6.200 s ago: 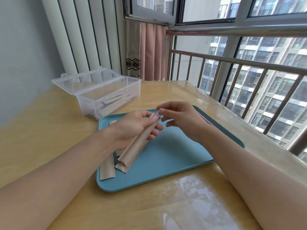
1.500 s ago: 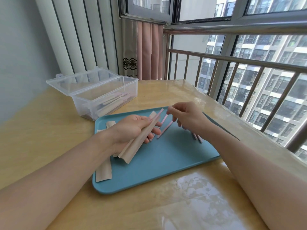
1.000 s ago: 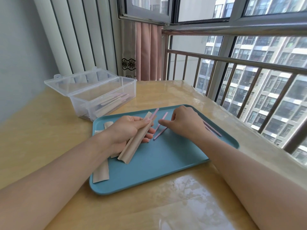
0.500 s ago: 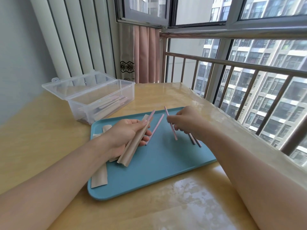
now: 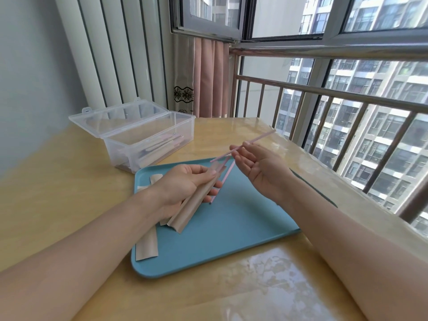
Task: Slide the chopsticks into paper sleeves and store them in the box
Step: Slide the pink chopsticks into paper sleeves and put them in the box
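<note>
My left hand [image 5: 183, 184] grips a brown paper sleeve [image 5: 192, 205] above the blue tray [image 5: 243, 230], its open end pointing up and right; one pink chopstick tip pokes out of that end. My right hand [image 5: 261, 167] pinches a second pink chopstick [image 5: 254, 141] in the air, its near tip just above the sleeve's mouth. Another pink chopstick [image 5: 224, 179] lies on the tray beside my left fingers. Spare sleeves [image 5: 147, 246] lie on the tray's left edge. The clear plastic box [image 5: 148, 144] stands open at the back left with sleeved chopsticks inside.
The wooden table [image 5: 69, 193] runs to a window railing [image 5: 347, 98] on the right and a wall on the left. The box lid [image 5: 111, 117] leans back, open. A pink curtain [image 5: 208, 77] hangs behind the table.
My right hand has lifted a pink chopstick off the tray and turned it toward the sleeve's mouth. My left hand has kept the sleeve in about the same place.
</note>
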A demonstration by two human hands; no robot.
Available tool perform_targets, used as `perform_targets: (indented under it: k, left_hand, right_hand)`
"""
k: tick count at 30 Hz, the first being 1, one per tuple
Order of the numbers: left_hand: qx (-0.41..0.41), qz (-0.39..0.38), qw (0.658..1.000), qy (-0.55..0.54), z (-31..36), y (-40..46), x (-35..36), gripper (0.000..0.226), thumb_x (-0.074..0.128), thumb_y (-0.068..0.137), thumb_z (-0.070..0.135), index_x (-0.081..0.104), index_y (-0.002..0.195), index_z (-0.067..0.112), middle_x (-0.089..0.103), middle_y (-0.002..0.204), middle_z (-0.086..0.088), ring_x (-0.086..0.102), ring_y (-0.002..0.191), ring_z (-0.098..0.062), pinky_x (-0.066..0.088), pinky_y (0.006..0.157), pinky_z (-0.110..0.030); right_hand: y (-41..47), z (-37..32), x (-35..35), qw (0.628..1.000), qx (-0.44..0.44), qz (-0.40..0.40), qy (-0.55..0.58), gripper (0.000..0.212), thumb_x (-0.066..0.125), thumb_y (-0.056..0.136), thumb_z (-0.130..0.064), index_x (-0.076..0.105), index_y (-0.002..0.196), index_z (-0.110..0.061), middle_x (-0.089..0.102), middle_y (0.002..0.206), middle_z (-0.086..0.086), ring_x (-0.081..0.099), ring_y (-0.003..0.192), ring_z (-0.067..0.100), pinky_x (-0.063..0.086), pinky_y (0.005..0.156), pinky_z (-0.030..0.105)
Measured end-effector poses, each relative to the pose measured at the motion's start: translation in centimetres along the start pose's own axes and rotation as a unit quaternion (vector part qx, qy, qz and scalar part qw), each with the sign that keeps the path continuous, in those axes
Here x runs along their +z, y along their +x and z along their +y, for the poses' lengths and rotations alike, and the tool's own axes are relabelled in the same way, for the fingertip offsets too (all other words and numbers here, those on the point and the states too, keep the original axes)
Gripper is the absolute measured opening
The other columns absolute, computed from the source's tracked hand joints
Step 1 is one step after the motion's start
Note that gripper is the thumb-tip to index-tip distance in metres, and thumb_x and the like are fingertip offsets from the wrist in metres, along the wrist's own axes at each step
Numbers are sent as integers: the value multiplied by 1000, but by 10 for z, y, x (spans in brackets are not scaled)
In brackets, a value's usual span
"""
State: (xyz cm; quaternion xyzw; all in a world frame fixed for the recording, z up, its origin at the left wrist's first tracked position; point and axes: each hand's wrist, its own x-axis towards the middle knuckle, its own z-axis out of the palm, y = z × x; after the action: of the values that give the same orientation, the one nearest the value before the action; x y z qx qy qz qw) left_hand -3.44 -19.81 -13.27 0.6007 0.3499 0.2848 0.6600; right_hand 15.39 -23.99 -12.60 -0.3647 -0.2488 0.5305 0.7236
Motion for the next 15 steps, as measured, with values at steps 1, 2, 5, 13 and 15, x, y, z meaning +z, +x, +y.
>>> perform_targets:
  k: [1,2,5,13,15]
  left_hand:
    - [2,-2,1000,0,0,0,0,15,62,97,13,69,95,0,73,79,-10,66,59,-12,55,52,-22]
    - [3,-5,1000,-1,0,0,-1,14,62,96,13,69,95,0,73,79,-10,66,60,-12,56,53,-22]
    - [1,-14,1000,-6,0,1,-1,13,64,94,10,68,96,-2,73,81,-12,66,62,-14,58,56,-23]
    - [11,-27,999,11,1,0,-2,10,67,92,8,72,94,0,74,85,-13,66,63,-13,58,58,-23]
    - [13,-28,999,12,2,0,-1,12,66,92,8,72,96,-1,74,85,-13,66,63,-13,58,58,-23]
  right_hand:
    - [1,-1,-1,1000,-5,8,0,4,59,98,-3,57,100,0,74,92,20,74,75,21,61,65,24]
    - [1,-2,-2,1000,-10,13,-7,4,59,97,-4,57,99,0,75,91,20,74,74,21,61,64,23]
    - [1,-3,-5,999,-17,12,-29,5,60,97,-5,59,99,0,75,88,17,73,74,20,60,65,23]
    - [1,-7,-6,997,-24,-2,-73,8,58,98,-3,64,102,0,75,88,16,72,67,17,61,67,23]
    - [2,-9,-7,996,-26,8,-80,10,56,99,-2,64,105,0,76,88,16,71,65,15,61,64,23]
